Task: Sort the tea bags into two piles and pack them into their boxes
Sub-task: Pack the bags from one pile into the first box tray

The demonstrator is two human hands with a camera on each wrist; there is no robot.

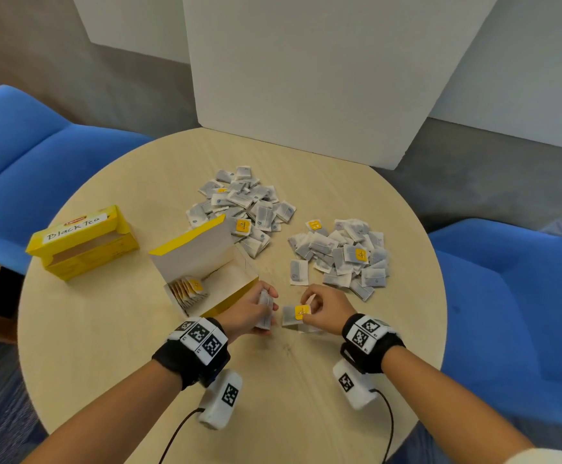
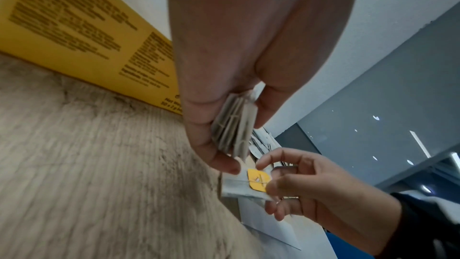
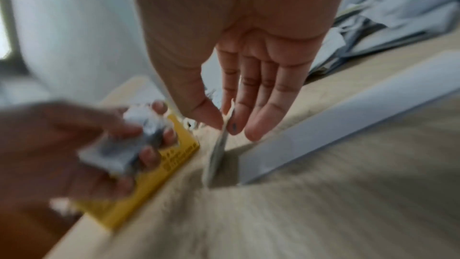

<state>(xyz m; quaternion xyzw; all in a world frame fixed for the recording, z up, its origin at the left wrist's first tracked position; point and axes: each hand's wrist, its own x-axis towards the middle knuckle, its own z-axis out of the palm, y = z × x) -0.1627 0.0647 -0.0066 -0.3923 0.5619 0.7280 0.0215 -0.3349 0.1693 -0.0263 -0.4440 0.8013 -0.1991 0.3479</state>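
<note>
My left hand [image 1: 251,309] grips a small upright stack of tea bags [image 1: 265,311] just in front of the open yellow box [image 1: 206,272]. That box has several bags standing at its left end. Right beside the stack, my right hand [image 1: 313,304] pinches one tea bag with a yellow tag [image 1: 298,314] low over the table. The left wrist view shows the stack [image 2: 231,125] between thumb and fingers, and the tagged bag [image 2: 257,181] below it. In the blurred right wrist view the pinched bag [image 3: 216,157] hangs edge-on. Two loose piles lie beyond: a far pile [image 1: 242,209] and a right pile [image 1: 343,256].
A second yellow box marked "Black Tea" [image 1: 82,242] lies open at the left of the round wooden table [image 1: 139,363]. One loose bag [image 1: 299,272] lies just beyond my right hand. Blue chairs [image 1: 38,155] [image 1: 514,296] flank the table, and white boards [image 1: 306,78] stand behind.
</note>
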